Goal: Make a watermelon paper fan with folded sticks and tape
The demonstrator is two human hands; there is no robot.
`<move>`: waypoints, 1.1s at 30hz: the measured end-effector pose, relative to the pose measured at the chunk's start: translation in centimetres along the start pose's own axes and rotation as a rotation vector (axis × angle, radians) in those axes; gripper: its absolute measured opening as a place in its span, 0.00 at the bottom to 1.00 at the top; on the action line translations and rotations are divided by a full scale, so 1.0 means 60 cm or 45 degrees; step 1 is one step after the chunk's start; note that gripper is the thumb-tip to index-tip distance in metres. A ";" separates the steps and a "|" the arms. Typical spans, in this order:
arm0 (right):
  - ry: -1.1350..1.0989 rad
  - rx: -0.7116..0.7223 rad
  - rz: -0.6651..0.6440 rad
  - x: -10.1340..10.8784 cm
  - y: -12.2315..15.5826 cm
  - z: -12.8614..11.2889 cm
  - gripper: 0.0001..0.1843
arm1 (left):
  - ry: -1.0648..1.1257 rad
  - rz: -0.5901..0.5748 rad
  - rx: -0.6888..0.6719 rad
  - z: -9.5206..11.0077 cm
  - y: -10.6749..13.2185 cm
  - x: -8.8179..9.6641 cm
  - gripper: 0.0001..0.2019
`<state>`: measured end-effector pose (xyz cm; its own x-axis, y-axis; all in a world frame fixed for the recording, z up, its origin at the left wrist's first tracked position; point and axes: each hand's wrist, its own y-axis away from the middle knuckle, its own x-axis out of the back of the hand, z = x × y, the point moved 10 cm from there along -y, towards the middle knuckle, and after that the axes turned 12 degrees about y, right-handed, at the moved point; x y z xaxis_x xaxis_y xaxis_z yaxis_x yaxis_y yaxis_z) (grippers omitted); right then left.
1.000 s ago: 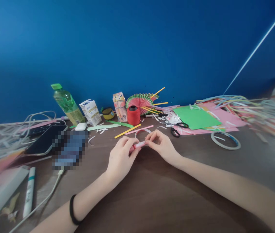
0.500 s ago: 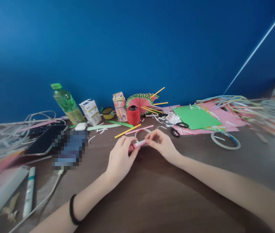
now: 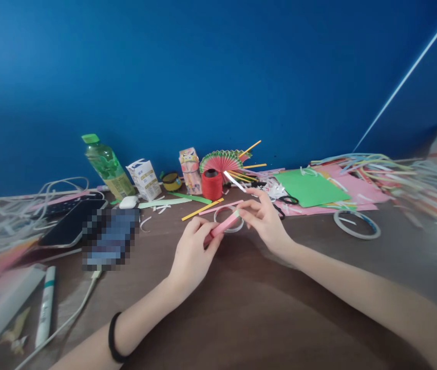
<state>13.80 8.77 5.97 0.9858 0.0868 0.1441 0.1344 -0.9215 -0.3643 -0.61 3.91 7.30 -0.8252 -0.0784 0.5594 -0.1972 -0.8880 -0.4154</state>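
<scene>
A narrow folded pink paper strip (image 3: 225, 225) is pinched between the thumb and fingers of my left hand (image 3: 193, 252). Its far end, with a bit of green, lies at the fingertips of my right hand (image 3: 262, 220). From the right hand's fingers a thin white strip (image 3: 234, 181) sticks up towards the wall. Just beyond and beneath the pink strip, a roll of tape (image 3: 234, 230) lies flat on the table, partly covered by it. A red spool of thread (image 3: 212, 185) stands behind both hands.
Along the wall stand a green bottle (image 3: 106, 167), a small white carton (image 3: 144, 179) and a paper fan (image 3: 222, 160). Black-handled scissors (image 3: 288, 200) lie beside green paper (image 3: 310, 187). Another tape roll (image 3: 357, 224) is at right, phones (image 3: 72, 221) and a marker (image 3: 45, 308) at left.
My right hand has moved slightly right, and a white strip now rises from its fingers. The pink strip's upper face, white before, now shows pink. My left hand stays almost in place.
</scene>
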 end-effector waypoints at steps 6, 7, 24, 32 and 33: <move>-0.088 0.056 -0.064 -0.001 -0.005 -0.035 0.22 | 0.287 -0.147 0.120 0.001 0.003 -0.019 0.10; -0.088 0.067 -0.074 -0.001 -0.005 -0.042 0.22 | 0.315 -0.171 0.134 0.001 0.002 -0.021 0.09; -0.188 0.120 -0.349 -0.056 0.030 -0.079 0.18 | 0.338 -0.292 0.113 0.032 -0.018 -0.001 0.10; -0.310 0.118 -0.147 -0.027 0.021 -0.085 0.09 | 0.840 0.201 0.281 -0.029 -0.027 0.043 0.10; -0.334 0.099 -0.189 -0.034 0.023 -0.083 0.09 | 0.881 0.209 0.277 -0.028 -0.026 0.040 0.11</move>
<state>11.48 5.45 9.79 0.9458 0.3224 -0.0378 0.2763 -0.8606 -0.4278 -3.19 5.86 8.07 -0.9940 0.0213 -0.1071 0.0077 -0.9647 -0.2631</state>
